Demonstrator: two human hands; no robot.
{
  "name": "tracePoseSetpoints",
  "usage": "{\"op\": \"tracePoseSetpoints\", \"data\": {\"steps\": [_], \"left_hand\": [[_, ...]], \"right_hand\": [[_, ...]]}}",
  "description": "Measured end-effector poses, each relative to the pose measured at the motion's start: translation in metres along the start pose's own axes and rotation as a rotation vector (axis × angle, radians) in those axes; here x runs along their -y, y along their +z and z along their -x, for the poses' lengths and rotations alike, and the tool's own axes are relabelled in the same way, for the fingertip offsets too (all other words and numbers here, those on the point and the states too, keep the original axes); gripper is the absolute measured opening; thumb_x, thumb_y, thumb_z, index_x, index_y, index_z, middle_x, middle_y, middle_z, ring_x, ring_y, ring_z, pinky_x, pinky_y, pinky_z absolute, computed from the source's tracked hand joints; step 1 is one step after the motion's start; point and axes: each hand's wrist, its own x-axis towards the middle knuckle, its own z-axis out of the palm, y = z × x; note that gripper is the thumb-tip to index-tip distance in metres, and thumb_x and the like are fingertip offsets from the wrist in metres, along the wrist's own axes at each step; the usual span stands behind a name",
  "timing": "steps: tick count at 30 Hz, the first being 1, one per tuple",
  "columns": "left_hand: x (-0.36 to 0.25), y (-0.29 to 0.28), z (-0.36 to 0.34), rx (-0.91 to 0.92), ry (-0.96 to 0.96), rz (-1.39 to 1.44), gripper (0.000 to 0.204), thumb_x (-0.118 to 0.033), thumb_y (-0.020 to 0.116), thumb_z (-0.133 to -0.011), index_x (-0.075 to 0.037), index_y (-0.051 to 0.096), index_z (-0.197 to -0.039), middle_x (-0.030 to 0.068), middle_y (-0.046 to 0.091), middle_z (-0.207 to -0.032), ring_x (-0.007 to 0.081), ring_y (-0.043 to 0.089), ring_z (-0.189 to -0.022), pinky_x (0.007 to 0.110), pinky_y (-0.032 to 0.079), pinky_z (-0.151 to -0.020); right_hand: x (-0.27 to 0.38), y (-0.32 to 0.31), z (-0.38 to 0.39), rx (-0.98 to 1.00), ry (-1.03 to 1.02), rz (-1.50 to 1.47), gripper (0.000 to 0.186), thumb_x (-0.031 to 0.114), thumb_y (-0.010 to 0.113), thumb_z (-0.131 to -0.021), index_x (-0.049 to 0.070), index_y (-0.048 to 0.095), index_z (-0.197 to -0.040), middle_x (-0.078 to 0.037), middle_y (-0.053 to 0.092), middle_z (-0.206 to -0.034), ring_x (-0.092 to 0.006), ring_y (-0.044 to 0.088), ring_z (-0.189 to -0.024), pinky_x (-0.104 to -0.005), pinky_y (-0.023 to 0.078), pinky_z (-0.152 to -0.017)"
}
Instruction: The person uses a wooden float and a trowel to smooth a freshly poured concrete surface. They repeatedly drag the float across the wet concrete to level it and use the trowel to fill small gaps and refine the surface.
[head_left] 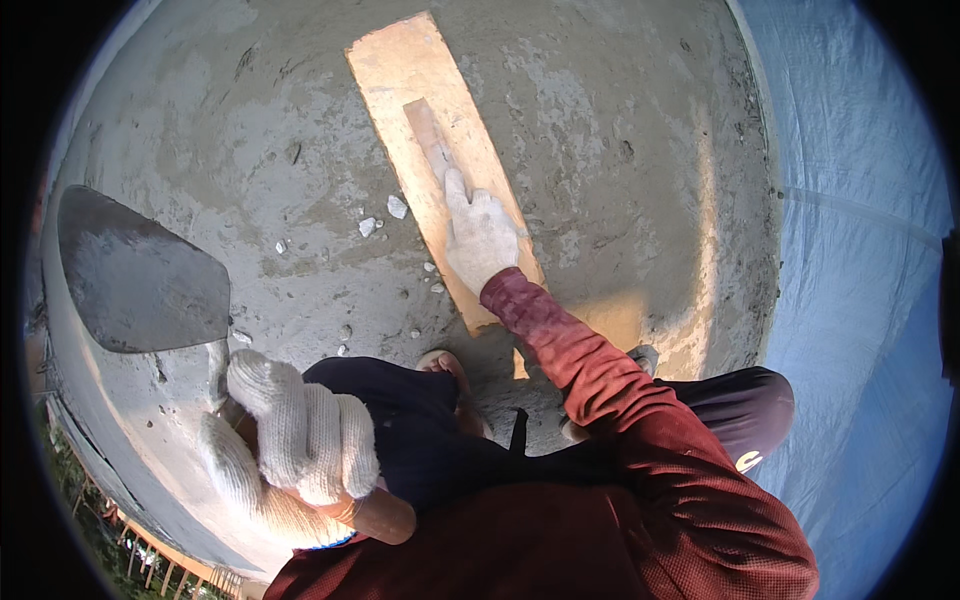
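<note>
Here, right hand [480, 240], gloved, presses flat on the handle of a wooden float [440, 150] lying on wet cement [620, 130], centre-far. Left hand [295, 440], gloved, is closed round the handle of a steel trowel [140, 275], blade raised at near left. Small lumps [385, 215] sit just left of the float. Risk: lumps dragged under the float would likely score the surface; a tilted float edge could gouge it

The far wooden float [440, 150] looks pale, matt and dusty. The trowel blade [140, 275] on the left is dull grey metal, smeared. Both hands wear white knitted cloth gloves [300, 440]. The wet cement surface [620, 150] is grey, rough and patchy; the right-hand tarpaulin [860, 300] is blue woven plastic.
</note>
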Motion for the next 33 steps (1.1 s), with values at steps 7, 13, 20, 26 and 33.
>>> {"op": "tracePoseSetpoints", "data": {"steps": [7, 13, 20, 26, 33], "left_hand": [[0.014, 0.012, -0.005, -0.047, 0.090, -0.032, 0.052, -0.037, 0.043, -0.114, 0.007, 0.049, -0.141, -0.0009, 0.047, -0.071, 0.0123, 0.046, -0.052, 0.034, 0.044, -0.049], [0.021, 0.022, -0.014, -0.054, 0.051, -0.024, 0.051, -0.035, 0.042, -0.114, 0.010, 0.048, -0.137, -0.0002, 0.047, -0.072, 0.0135, 0.046, -0.054, 0.036, 0.044, -0.050], [0.022, 0.003, -0.029, -0.063, 0.046, 0.017, 0.048, -0.032, 0.040, -0.115, 0.010, 0.048, -0.136, 0.0023, 0.053, -0.079, 0.0124, 0.048, -0.055, 0.033, 0.046, -0.053], [0.013, -0.001, -0.046, -0.049, 0.003, -0.048, 0.038, -0.027, 0.042, -0.115, 0.008, 0.048, -0.130, 0.0021, 0.047, -0.078, 0.0122, 0.046, -0.058, 0.032, 0.046, -0.053], [0.038, 0.011, -0.053, -0.183, 0.002, -0.212, 0.047, -0.036, 0.041, -0.115, 0.005, 0.049, -0.136, -0.0004, 0.049, -0.078, 0.0135, 0.043, -0.055, 0.034, 0.039, -0.051]], "right_hand": [[0.123, 0.018, -0.049, 0.246, -0.261, -0.322, 0.074, 0.011, 0.067, -0.090, 0.017, 0.041, -0.158, -0.019, 0.064, -0.105, -0.0365, 0.070, -0.099, -0.0481, 0.059, -0.076], [-0.039, -0.053, 0.068, 0.121, 0.003, -0.123, 0.069, 0.006, 0.063, -0.088, 0.022, 0.046, -0.153, -0.021, 0.063, -0.096, -0.0405, 0.067, -0.090, -0.0531, 0.055, -0.075], [-0.073, -0.027, 0.120, 0.103, 0.063, -0.028, 0.063, 0.018, 0.068, -0.090, 0.025, 0.052, -0.151, -0.019, 0.066, -0.109, -0.0411, 0.067, -0.095, -0.0541, 0.053, -0.083], [-0.033, -0.025, -0.036, 0.062, 0.038, -0.017, 0.081, 0.006, 0.068, -0.087, 0.030, 0.042, -0.160, -0.020, 0.063, -0.103, -0.0381, 0.067, -0.094, -0.0504, 0.055, -0.083], [-0.063, -0.016, -0.145, -0.148, -0.052, -0.058, 0.078, 0.009, 0.067, -0.091, 0.029, 0.039, -0.160, -0.025, 0.066, -0.114, -0.0444, 0.068, -0.102, -0.0536, 0.057, -0.086]]}}
